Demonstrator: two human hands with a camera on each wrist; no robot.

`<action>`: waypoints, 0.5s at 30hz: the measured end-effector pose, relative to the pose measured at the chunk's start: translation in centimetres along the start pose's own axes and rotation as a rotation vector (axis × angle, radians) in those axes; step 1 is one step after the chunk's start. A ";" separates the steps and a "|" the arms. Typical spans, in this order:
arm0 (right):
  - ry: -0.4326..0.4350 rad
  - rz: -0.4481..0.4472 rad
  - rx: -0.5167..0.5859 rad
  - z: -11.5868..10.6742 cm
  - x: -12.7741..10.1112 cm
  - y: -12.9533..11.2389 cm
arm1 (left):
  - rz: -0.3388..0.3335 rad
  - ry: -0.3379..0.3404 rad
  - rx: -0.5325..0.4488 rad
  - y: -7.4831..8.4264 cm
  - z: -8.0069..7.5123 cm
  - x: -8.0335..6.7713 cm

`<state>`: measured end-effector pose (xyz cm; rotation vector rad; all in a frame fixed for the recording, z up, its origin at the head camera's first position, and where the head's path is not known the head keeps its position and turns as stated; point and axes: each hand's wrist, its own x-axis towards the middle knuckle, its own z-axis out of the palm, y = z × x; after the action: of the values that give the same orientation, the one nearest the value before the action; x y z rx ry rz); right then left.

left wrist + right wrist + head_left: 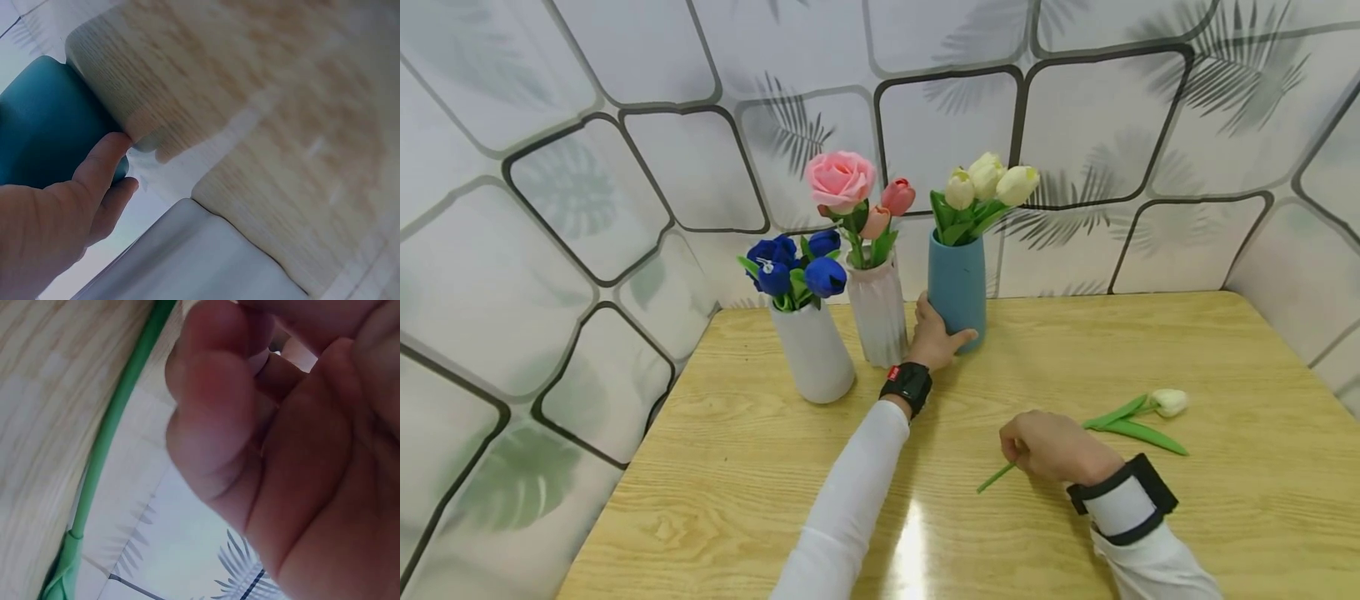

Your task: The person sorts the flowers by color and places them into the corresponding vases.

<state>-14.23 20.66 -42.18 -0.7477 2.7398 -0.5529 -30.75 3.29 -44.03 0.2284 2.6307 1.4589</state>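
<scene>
My left hand (934, 340) grips the low part of a blue vase (957, 279), thumb in front and fingers at its left side. Cream tulips (985, 179) with green leaves stand in this vase. In the left wrist view the thumb and a finger lie against the blue vase (53, 125). At the right, my right hand (1052, 446) pinches the stem of a single white tulip (1170, 402) low over the table. Its bloom points right and the stem end sticks out left of the fingers. The right wrist view shows the green stem (115, 415) beside curled fingers; the pinch itself is hidden.
Left of the blue vase stands a pale ribbed vase (878, 317) with a pink rose (841, 181) and pink tulips. Further left is a white vase (812, 354) with blue flowers (825, 277). A patterned curtain (820, 50) hangs behind the wooden table (730, 500).
</scene>
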 end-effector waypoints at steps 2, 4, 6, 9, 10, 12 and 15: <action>-0.008 0.008 0.007 0.0 0.0 0.0 | 0.000 0.002 0.003 0.1 0.0 0.0; -0.009 0.009 0.005 0.1 0.0 0.0 | 0.002 0.001 0.008 0.1 0.1 -0.1; 0.015 -0.004 -0.009 0.2 0.0 0.1 | 0.006 0.000 0.013 0.1 0.1 -0.2; 0.090 -0.043 -0.053 0.3 -0.1 0.2 | 0.016 -0.001 0.014 0.1 0.1 -0.4; 0.120 -0.054 -0.068 0.4 -0.1 0.3 | 0.020 -0.001 0.013 0.1 0.1 -0.4; 0.170 -0.065 -0.087 0.4 0.0 0.3 | 0.025 -0.005 0.015 0.0 0.0 -0.3; 0.224 -0.067 -0.123 0.4 0.1 0.3 | 0.032 -0.004 0.016 -0.1 0.0 -0.2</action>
<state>-14.32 20.70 -42.70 -0.8566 2.9872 -0.5131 -30.59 3.22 -44.11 0.2762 2.6486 1.4454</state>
